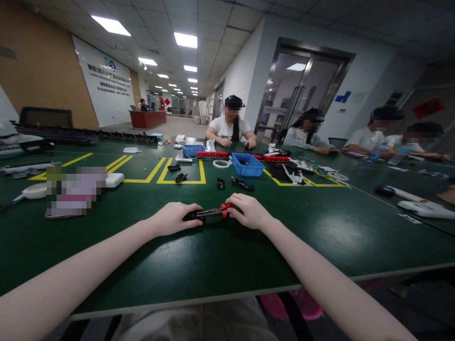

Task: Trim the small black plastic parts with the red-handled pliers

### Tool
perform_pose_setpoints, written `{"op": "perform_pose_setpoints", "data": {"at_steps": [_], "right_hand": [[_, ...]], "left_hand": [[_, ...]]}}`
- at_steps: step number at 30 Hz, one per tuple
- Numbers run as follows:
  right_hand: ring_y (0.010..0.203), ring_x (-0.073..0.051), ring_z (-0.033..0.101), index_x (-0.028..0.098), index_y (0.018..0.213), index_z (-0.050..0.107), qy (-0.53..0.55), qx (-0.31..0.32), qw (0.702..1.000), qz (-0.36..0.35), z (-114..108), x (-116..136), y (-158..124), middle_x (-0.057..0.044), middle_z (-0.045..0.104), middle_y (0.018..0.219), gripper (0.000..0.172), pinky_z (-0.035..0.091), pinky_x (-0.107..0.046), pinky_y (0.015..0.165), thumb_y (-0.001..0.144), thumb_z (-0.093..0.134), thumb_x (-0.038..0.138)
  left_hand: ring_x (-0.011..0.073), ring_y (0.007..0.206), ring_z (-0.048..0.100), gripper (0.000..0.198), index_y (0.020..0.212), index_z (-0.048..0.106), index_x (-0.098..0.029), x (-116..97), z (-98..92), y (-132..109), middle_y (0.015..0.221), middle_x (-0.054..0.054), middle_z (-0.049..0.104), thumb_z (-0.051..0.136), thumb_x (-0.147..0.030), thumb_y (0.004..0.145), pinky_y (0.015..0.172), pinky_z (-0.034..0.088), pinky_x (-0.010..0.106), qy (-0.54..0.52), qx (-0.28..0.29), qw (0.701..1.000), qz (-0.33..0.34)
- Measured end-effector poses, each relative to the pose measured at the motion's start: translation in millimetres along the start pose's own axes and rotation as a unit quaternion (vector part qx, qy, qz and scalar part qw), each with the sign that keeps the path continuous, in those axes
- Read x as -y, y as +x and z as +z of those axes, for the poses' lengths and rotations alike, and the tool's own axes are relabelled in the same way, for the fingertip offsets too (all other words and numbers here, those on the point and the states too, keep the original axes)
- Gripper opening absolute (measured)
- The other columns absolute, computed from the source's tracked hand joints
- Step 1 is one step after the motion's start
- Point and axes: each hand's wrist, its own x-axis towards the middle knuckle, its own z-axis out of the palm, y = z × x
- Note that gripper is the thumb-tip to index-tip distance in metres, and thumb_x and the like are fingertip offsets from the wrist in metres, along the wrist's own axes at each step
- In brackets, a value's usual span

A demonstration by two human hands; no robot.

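Note:
Low over the green table, my left hand [175, 219] is closed on a small black plastic part [194, 216], most of it hidden by my fingers. My right hand [249, 210] grips the red handles of long-nose pliers [212, 212]. Their metal jaws point left and reach the black part; whether they pinch it I cannot tell. Just beyond my hands lie two loose black parts, one small and upright-looking [221, 183] and one longer [243, 184]. Farther left, more black pieces [181, 177] rest by a yellow-taped outline.
A blue bin [248, 166] holds a dark piece, with a white ring [221, 164] beside it. Red strips [212, 155] lie behind. A blurred-out phone-like object [76, 192] and a white case [114, 180] are at left. A white device [424, 208] lies right. People sit across the table.

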Motion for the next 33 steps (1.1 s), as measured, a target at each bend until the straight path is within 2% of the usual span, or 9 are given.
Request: {"op": "perform_pose_setpoints", "data": {"at_steps": [19, 33], "right_hand": [[0.082, -0.018, 0.058, 0.017, 0.096, 0.061, -0.003, -0.006, 1.0, 0.003, 1.7, 3.7, 1.2, -0.009, 0.065, 0.091, 0.029, 0.043, -0.03, 0.072, 0.099, 0.037, 0.033], [0.083, -0.018, 0.058, 0.016, 0.098, 0.06, 0.01, -0.017, 1.0, 0.003, -3.0, 2.6, 0.3, -0.009, 0.064, 0.094, 0.027, 0.044, -0.03, 0.073, 0.098, 0.04, 0.035]], "left_hand": [[0.0244, 0.094, 0.069, 0.048, 0.13, 0.053, -0.024, -0.5, -2.5, -0.9, 0.11, 0.007, 0.071, 0.043, -0.056, 0.095, 0.076, 0.047, 0.029, 0.008, 0.001, 1.0, 0.011], [0.0224, 0.087, 0.069, 0.049, 0.135, 0.052, -0.026, -2.8, -7.0, -3.2, 0.105, 0.006, 0.072, 0.044, -0.053, 0.095, 0.071, 0.046, 0.026, 0.009, 0.001, 1.0, 0.03]]}}
